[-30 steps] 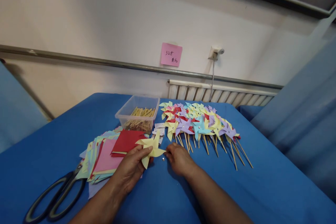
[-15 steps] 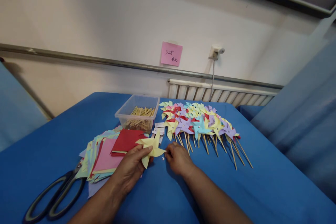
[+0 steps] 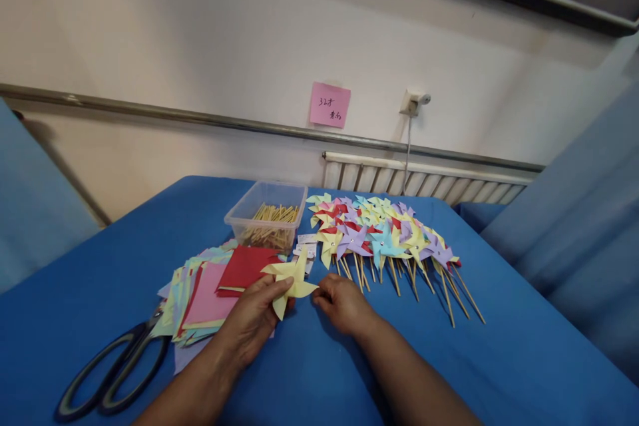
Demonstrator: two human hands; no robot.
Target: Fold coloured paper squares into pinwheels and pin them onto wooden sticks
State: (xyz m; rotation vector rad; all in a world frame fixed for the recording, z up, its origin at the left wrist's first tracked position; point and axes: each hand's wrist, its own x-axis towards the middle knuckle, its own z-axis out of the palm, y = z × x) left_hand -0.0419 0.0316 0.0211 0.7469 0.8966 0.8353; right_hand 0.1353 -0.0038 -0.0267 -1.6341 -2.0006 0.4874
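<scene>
My left hand pinches a yellow paper pinwheel head between thumb and fingers, just above the blue tablecloth. My right hand rests knuckles-up on the cloth right beside it, fingertips curled together near the pinwheel's right blade. Whether something small is pinched in them I cannot tell. A row of finished coloured pinwheels on wooden sticks lies just beyond my right hand.
A stack of coloured paper squares, red on top, lies left of my left hand. Black scissors sit at the near left. A clear plastic box of wooden sticks stands behind. Small white sheets lie by the box.
My right hand has closed over the spot where a small shiny pin lay on the cloth; the pin is no longer visible. The left hand keeps holding the yellow pinwheel.
</scene>
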